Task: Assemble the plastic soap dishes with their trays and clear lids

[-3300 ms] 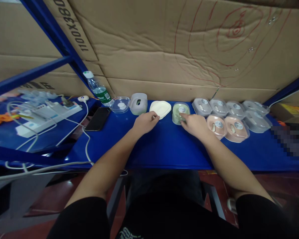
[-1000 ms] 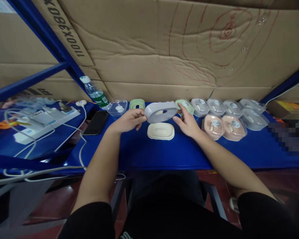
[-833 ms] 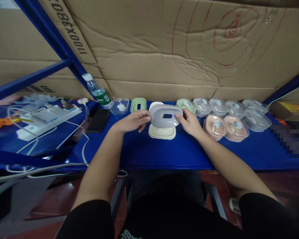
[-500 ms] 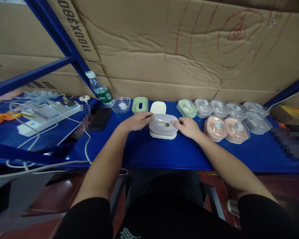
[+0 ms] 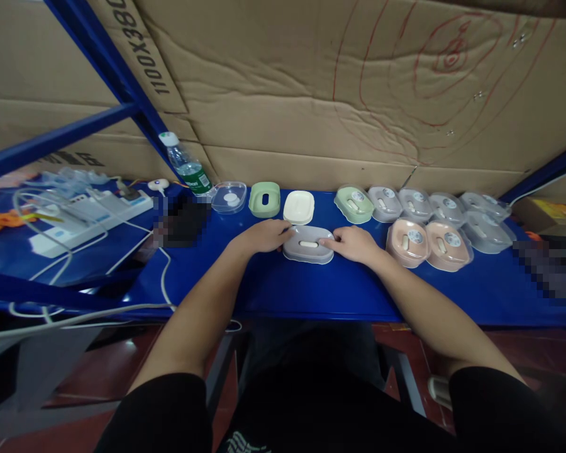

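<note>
A grey oval cover (image 5: 308, 253) rests low on the blue table in front of me, with a cream piece (image 5: 308, 243) showing through its slot. My left hand (image 5: 270, 235) grips its left end, and my right hand (image 5: 353, 243) holds its right end with the thumb on top. Just behind it lies a cream tray (image 5: 299, 207). A green cover (image 5: 265, 200) with an open slot sits to the left of that tray, beside a clear plastic lid (image 5: 229, 197).
Green (image 5: 354, 204), grey (image 5: 385, 204) and pink boxes (image 5: 408, 243) under clear lids stand at the right on the blue table (image 5: 273, 292). A water bottle (image 5: 188, 167), dark pouch (image 5: 183, 223) and power strip (image 5: 92, 226) are at the left. Cardboard (image 5: 273, 88) stands behind.
The grey cover has come down over the cream base, which now shows only through the slot. Both hands have moved down slightly with it.
</note>
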`<state>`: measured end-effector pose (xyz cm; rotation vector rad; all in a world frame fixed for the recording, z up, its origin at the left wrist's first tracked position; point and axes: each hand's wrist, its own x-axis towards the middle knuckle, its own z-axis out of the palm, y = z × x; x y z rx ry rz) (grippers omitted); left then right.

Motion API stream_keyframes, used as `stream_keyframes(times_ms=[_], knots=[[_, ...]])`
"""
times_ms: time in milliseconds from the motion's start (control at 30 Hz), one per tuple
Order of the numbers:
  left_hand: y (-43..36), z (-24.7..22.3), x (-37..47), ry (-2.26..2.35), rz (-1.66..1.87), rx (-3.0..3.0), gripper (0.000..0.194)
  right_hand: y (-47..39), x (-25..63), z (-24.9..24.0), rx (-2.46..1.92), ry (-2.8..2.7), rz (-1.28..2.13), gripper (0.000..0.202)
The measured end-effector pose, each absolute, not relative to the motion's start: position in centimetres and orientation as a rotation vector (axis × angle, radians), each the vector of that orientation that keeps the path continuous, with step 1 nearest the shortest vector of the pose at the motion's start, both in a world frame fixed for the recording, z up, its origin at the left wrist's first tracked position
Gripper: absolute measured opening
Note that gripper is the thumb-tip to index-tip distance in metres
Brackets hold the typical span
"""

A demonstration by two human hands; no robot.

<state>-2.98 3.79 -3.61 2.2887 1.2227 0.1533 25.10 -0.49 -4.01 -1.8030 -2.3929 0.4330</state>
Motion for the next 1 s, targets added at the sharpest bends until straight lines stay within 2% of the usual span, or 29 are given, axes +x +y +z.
stream_keyframes(times_ms=[200, 367, 467, 567, 667, 800, 1000], knots=[[3.9, -2.6, -3.6, 1.335, 0.257, 2.301, 0.041, -0.6, 25.0, -3.7, -1.838, -2.426, 0.44, 0.066], [4.7, -1.2, -7.1, 2.087, 0.68, 2.151, 0.039, -0.8, 25.0, -3.5, -1.836, -2.439, 0.436, 0.066], [5.5, -1.3, -9.6, 2.34, 0.633, 1.988, 0.042, -0.8, 25.0, -3.6, -1.84, -2.443, 0.42, 0.066], [6.3, -2.1, -11.0, 2.405, 0.418, 1.829, 0.036, -0.8, 25.1, -3.6, -1.826, -2.45, 0.412, 0.066], [7.0, -2.7, -11.4, 2.416, 0.42, 1.726, 0.021, -0.8, 25.1, -3.5, -1.82, -2.454, 0.409, 0.065], [7.2, -2.7, -11.5, 2.41, 0.613, 1.616, 0.011, -0.9, 25.2, -3.5, -1.818, -2.454, 0.404, 0.063], [6.5, -1.9, -11.2, 2.375, 1.16, 1.626, 0.023, -0.9, 25.2, -3.7, -1.803, -2.425, 0.367, 0.067]])
